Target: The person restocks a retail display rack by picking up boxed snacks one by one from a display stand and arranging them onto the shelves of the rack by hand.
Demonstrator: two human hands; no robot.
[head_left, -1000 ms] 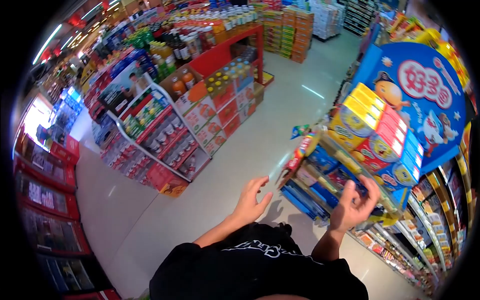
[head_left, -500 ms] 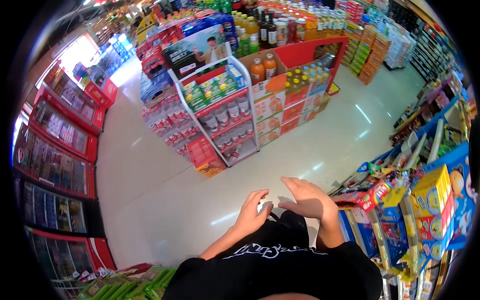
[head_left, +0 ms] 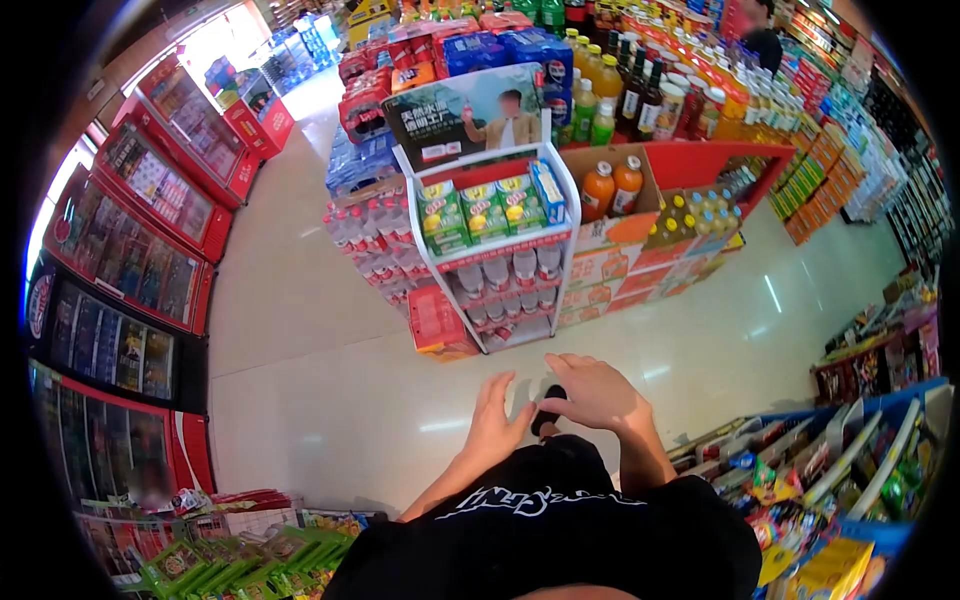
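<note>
My left hand [head_left: 495,418] is held up in front of my black shirt, its fingers stretched out and nothing in it. Close beside it, my right hand [head_left: 598,393] is also bare, fingers extended and thumb pointing inward. The two hands are apart with a small gap between them. Below the gap, a black shoe [head_left: 547,408] shows on the floor. Ahead of both hands stands a white-framed display rack [head_left: 497,262]. It carries green and yellow cartons [head_left: 484,212] on top and clear bottles [head_left: 510,272] on the lower shelves. Neither hand touches it.
Red-framed drink coolers [head_left: 160,190] line the left side. A red box [head_left: 440,325] sits on the floor by the rack. Orange juice bottles [head_left: 612,190] stand in cartons to its right. Snack shelves [head_left: 850,450] are close at my right. Another person [head_left: 765,45] is at the far back.
My view has turned and stepped toward the rack, which now looks nearer and further right. A shoe has come into view. Both hands stay raised and bare.
</note>
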